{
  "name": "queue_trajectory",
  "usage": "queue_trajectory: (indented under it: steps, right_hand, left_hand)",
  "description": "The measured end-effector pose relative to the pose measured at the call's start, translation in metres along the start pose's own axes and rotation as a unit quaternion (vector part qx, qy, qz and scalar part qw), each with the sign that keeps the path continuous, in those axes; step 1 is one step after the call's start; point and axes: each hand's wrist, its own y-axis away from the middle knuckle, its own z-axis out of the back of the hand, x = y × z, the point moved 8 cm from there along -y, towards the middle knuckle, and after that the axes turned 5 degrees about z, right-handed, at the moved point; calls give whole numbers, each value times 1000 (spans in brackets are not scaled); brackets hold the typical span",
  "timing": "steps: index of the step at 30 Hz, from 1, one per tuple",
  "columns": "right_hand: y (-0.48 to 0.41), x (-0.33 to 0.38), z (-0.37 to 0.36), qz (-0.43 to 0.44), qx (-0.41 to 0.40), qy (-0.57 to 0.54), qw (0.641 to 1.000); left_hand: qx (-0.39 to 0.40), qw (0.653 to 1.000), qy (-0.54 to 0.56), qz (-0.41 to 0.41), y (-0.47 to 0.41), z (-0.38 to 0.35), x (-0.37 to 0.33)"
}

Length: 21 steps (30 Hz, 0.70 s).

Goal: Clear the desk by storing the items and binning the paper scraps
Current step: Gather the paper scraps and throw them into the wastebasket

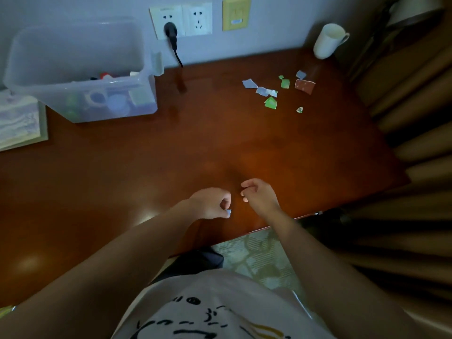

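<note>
The left hand [210, 203] pinched what looked like a small bluish scrap [228, 212] just above the desk [171, 148], the right hand [259, 195] hung loosely curled and empty beside it, and the other paper scraps [277, 90] lay scattered far back near the white mug [327, 41].

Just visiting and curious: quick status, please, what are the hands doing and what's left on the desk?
Left hand grip pinching a small paper scrap. Right hand empty, loosely curled. Paper scraps left by the white mug. Nothing in the way.
</note>
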Motion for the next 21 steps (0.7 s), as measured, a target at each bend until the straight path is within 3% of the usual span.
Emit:
queue_trajectory:
  steps: [6, 14, 21]
  right_hand:
    - [-29, 17, 53, 6, -46, -6, 999]
    - [-74, 35, 140, 14, -108, -7, 994]
    - [-136, 38, 207, 38, -78, 20, 996]
  left_hand:
    - [22, 968, 244, 63, -45, 34, -24]
    - [-37, 955, 289, 49, -105, 92, -79]
    - [-110, 919, 359, 119, -171, 123, -111]
